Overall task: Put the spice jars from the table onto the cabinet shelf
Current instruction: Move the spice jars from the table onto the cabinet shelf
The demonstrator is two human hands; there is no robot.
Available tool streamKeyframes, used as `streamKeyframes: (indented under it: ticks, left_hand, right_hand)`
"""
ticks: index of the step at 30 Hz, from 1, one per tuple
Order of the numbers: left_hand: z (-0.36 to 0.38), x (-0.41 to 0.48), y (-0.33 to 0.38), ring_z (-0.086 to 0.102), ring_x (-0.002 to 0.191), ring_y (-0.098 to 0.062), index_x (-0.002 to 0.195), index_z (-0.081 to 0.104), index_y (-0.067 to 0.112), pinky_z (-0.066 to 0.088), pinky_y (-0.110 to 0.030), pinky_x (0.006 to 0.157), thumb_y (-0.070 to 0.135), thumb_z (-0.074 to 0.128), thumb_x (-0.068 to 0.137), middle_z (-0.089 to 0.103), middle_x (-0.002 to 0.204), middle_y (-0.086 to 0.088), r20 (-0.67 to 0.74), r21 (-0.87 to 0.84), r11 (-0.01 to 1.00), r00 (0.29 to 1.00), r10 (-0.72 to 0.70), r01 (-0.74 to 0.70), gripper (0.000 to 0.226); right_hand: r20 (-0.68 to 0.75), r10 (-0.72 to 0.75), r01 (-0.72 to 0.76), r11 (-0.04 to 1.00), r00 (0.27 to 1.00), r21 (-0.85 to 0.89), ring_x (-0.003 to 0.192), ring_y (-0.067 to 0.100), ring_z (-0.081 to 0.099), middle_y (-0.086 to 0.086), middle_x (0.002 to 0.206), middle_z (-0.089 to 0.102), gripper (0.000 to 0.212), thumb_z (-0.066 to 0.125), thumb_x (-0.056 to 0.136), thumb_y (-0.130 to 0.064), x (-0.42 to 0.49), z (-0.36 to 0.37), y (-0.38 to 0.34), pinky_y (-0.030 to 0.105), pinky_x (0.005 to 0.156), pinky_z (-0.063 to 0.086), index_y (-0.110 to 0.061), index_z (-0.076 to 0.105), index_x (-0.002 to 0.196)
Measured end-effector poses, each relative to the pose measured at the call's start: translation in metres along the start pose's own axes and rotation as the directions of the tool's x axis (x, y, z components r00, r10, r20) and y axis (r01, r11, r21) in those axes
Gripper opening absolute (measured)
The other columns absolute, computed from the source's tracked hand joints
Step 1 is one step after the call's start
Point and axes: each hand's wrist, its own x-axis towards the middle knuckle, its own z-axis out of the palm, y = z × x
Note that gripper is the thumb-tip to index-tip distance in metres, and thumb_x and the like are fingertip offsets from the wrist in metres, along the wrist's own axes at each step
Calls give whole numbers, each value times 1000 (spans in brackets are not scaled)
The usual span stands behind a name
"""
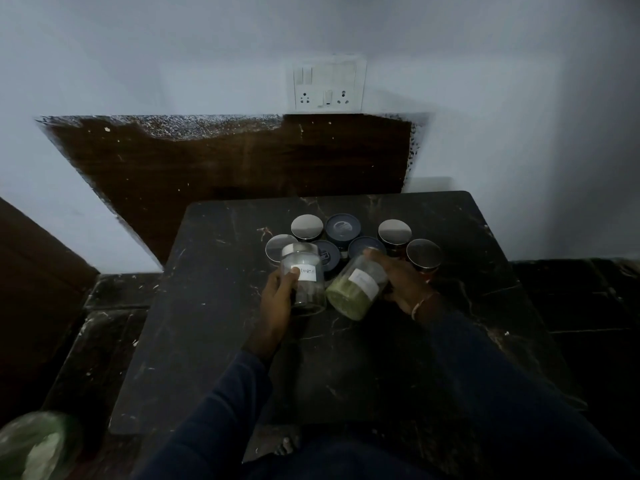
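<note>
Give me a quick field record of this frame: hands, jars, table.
left hand: holds clear jar, upright, white label, silver lid
right hand: holds green-powder jar, tilted, white label
jars left on table: seven, lids only visible; four silver lids, three dark lids
table: dark, marbled top
behind: socket panel on wall
cabinet shelf: not in view
</note>
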Motion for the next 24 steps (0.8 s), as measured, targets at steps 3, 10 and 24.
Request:
streamKeyframes:
  ticks: [3,10,24]
  left_hand:
    - [4,1,6,73,78,-18,103,62,19,56,-27,58,34,58,93,73,92,-5,40,20,1000,999,1,-2,18]
    - [8,-2,5,73,80,-18,115,59,14,56,-25,58,31,54,95,72,98,-7,60,13,1000,998,2,-2,26]
    - [8,-5,1,67,104,-33,127,49,14,55,-54,90,29,57,95,64,119,-16,5,16,997,997,-77,77,36]
  right_hand:
    - [-35,-1,-1,999,999,-54,80,22,75,3,89,78,49,79,61,-62,2,0,-9,36,65,59,-22,77,90]
    - [-42,-17,10,987,999,-159,86,22,74,4,91,77,58,77,59,-65,6,0,-6,40,76,60,-19,76,93]
    - [24,-271,200,642,962,-741,107,29,56,12,119,55,66,83,68,-37,-3,16,20,47,93,49,-13,50,120]
